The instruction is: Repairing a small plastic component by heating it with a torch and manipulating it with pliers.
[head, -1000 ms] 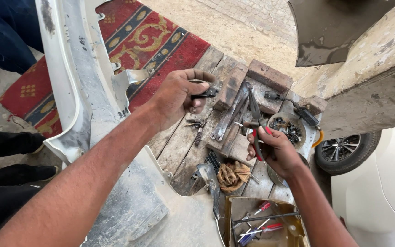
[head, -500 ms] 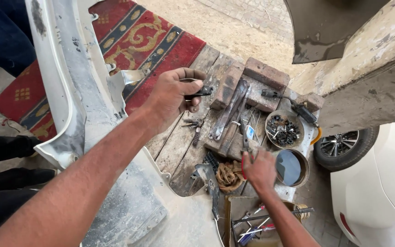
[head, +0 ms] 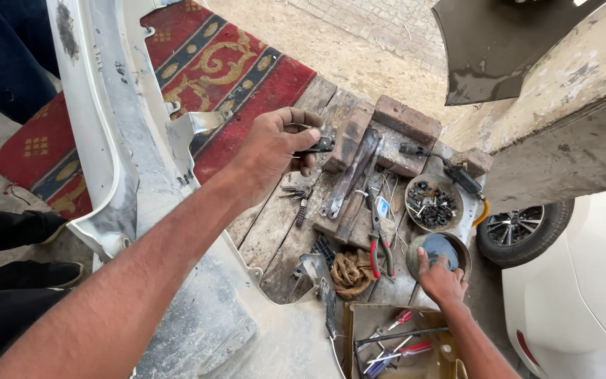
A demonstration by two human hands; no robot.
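Since the earlier frame the right hand [head: 440, 281] has dropped from the pliers to the lower right, fingers now spread on the rim of a round metal bowl [head: 443, 247]. The left hand [head: 278, 146], mid-frame, pinches a small black part [head: 321, 145] above the wooden surface [head: 275, 224]; its long axis lies near level, free end pointing right toward the bricks [head: 407, 119].

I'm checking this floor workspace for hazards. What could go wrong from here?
1. The right hand reaches into the lower metal bowl at the wooden boards' edge; it might tip.
2. The left hand pinches a small black part over loose keys and tools; dropped, it could get lost.
3. The red-handled pliers lie near the reaching arm.
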